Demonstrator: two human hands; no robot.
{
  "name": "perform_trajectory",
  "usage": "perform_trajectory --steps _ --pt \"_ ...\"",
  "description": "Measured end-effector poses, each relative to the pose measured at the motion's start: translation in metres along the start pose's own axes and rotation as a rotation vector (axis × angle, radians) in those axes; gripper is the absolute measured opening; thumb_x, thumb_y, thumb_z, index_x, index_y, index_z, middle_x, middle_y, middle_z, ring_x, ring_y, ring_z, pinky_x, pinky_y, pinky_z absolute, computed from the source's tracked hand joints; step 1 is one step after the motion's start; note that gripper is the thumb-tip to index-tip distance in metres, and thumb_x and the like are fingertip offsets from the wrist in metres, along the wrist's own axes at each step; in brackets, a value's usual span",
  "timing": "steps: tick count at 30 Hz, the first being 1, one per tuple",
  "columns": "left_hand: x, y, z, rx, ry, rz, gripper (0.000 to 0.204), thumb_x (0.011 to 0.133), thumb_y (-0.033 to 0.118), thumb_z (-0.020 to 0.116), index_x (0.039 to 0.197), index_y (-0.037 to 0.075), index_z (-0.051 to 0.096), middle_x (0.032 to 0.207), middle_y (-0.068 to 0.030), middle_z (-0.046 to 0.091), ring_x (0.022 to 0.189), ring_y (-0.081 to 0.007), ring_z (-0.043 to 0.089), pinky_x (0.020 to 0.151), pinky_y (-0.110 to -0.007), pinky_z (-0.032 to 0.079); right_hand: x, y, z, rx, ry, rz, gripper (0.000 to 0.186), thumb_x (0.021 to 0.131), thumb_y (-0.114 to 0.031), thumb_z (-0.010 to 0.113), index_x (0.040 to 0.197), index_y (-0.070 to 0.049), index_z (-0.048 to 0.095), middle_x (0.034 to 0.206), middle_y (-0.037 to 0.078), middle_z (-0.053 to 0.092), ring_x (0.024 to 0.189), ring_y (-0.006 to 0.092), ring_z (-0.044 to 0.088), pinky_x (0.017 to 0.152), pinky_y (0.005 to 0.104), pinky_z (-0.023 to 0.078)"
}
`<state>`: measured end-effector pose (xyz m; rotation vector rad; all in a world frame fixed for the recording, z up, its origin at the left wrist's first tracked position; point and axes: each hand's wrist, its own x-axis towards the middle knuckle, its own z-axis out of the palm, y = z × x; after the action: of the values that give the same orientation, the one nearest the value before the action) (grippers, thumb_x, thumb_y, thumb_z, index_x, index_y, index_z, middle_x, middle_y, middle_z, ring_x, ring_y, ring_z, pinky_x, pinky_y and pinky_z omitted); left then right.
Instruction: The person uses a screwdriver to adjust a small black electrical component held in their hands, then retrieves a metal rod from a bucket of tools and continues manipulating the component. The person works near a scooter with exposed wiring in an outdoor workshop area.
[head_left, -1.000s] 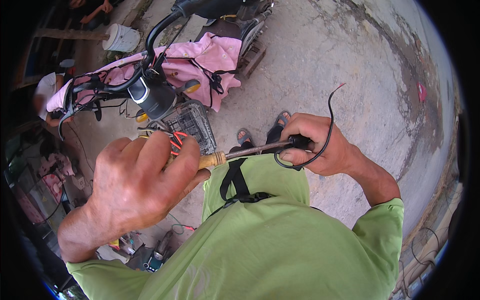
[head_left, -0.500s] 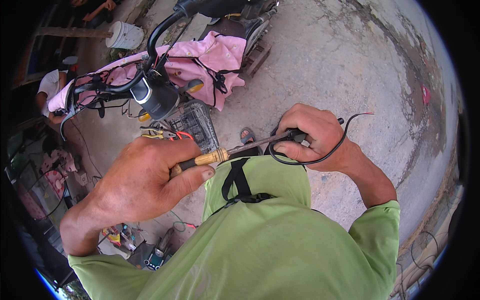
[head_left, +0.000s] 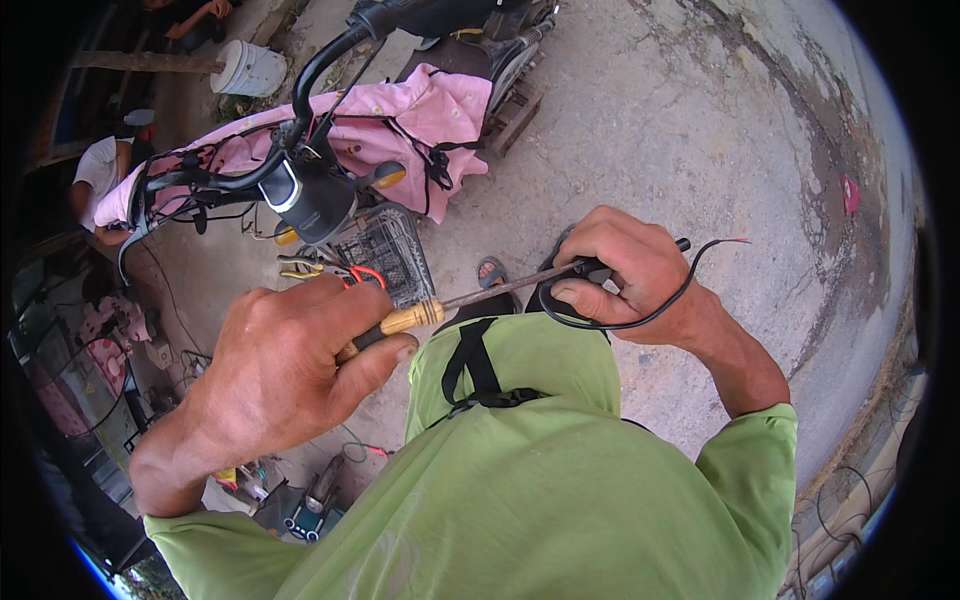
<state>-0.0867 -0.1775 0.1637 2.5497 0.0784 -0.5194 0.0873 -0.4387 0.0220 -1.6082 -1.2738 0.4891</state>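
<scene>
My left hand (head_left: 290, 370) is closed around a screwdriver-like tool with a yellowish handle (head_left: 410, 318) and a long metal shaft (head_left: 495, 290). The shaft reaches across to a small black part (head_left: 590, 267), which my right hand (head_left: 630, 280) grips; whether the tip is inside it I cannot tell. A black cable (head_left: 625, 322) loops round my right hand and ends in fine reddish wires. Just beyond my left hand, yellow-handled pliers (head_left: 300, 265) and red-handled pliers (head_left: 365, 275) are visible by a wire basket (head_left: 388, 250).
An electric scooter (head_left: 305, 195) with a pink padded cover (head_left: 450, 110) stands ahead. A white bucket (head_left: 245, 70) and two other people (head_left: 100, 180) are at the left. Tools (head_left: 310, 510) lie at lower left, loose cables (head_left: 840, 510) at lower right.
Since a second ago my right hand has tilted, so the cable's end points further right. My left hand has rolled slightly, showing more thumb and tool handle.
</scene>
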Motion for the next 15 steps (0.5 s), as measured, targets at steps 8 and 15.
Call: perform_trajectory --steps 8,15 --pt "-0.002 0.015 0.005 0.411 0.086 0.088 0.028 0.085 0.019 0.084 0.105 0.006 0.071 0.075 -0.0107 0.055 0.058 -0.0317 0.061 0.053 -0.045 0.048 -0.001 0.005 -0.004 0.021 -0.013 -0.015 0.020 0.087 -0.011 0.082 0.100 -0.004 0.069 0.092 0.012 0.065 0.078 0.0301 0.068 0.065 0.0395 0.055" --pt "0.004 0.001 0.010 -0.084 -0.131 -0.048 0.025 0.093 0.019 0.078 0.110 0.002 0.070 0.077 -0.0169 0.063 0.064 -0.0396 0.062 0.059 -0.046 0.049 -0.007 0.009 -0.001 -0.185 0.076 -0.148 0.029 0.078 -0.014 0.087 0.100 -0.006 0.069 0.092 0.008 0.066 0.073 0.0257 0.069 0.056 0.0376 0.055"
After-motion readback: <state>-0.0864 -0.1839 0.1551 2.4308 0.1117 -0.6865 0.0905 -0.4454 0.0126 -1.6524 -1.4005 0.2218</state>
